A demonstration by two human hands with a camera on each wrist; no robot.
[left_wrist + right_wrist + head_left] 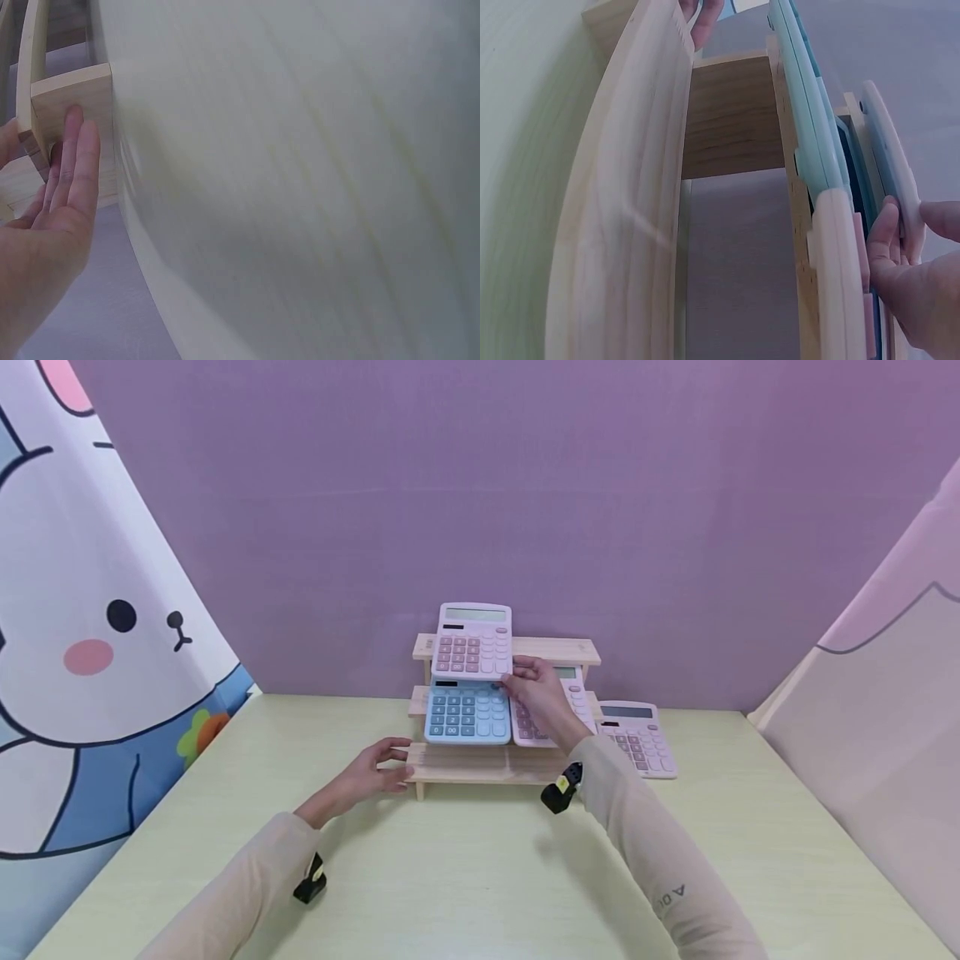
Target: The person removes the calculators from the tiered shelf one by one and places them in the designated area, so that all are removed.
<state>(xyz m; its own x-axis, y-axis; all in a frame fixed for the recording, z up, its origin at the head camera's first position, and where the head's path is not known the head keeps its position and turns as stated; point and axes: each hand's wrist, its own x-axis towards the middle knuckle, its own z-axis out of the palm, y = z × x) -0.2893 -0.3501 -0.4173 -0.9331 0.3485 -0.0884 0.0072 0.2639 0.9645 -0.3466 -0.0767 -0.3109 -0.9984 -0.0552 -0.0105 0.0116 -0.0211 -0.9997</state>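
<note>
A stepped wooden rack (457, 762) with three shelves stands on the table. My left hand (372, 770) holds the left end of its bottom shelf; in the left wrist view, fingers (84, 169) reach along the leg beneath the plank. On the top shelf leans a white-and-pink calculator (472, 643); my right hand (542, 697) pinches its lower right corner, with thumb and finger on opposite faces in the right wrist view. Below, the middle shelf bears a blue calculator (467, 714) and, beside it, a second pink calculator (573, 689), partly hidden by my right hand.
Another pink calculator (641, 739) lies on the pale table (465, 868), just right of the rack. Behind rises a purple backdrop (480, 510). Printed cloths (90, 568) hang at both sides.
</note>
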